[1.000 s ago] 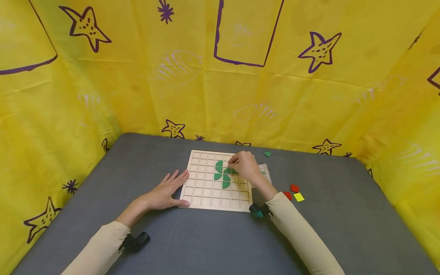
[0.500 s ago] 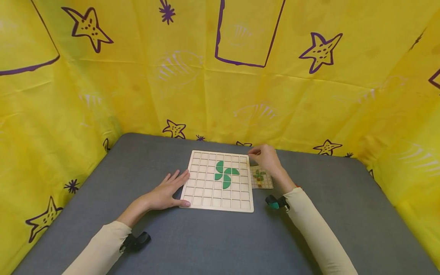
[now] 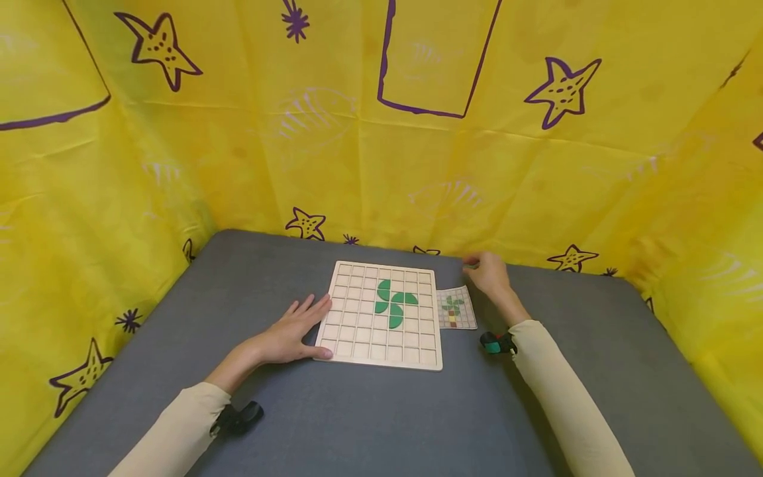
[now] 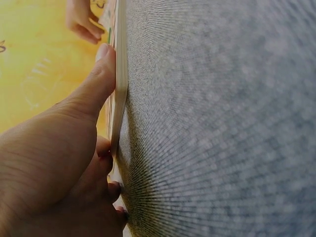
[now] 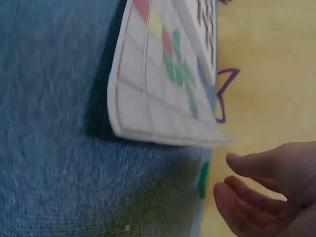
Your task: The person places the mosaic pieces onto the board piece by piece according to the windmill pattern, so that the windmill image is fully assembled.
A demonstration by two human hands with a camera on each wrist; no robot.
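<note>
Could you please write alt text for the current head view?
A person's right hand is at a loose green piece beyond a patterned card; the left hand touches the left edge of a wooden grid board bearing a pinwheel of green pieces. Behind the gray table hangs yellow fabric.

place: curtained workspace | yellow starfish-print cloth (image 3: 381, 159) | grey table (image 3: 357, 424)

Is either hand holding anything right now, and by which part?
Nothing is gripped: the right hand is open near a green piece, and the left hand rests on the wooden board's left edge.
</note>
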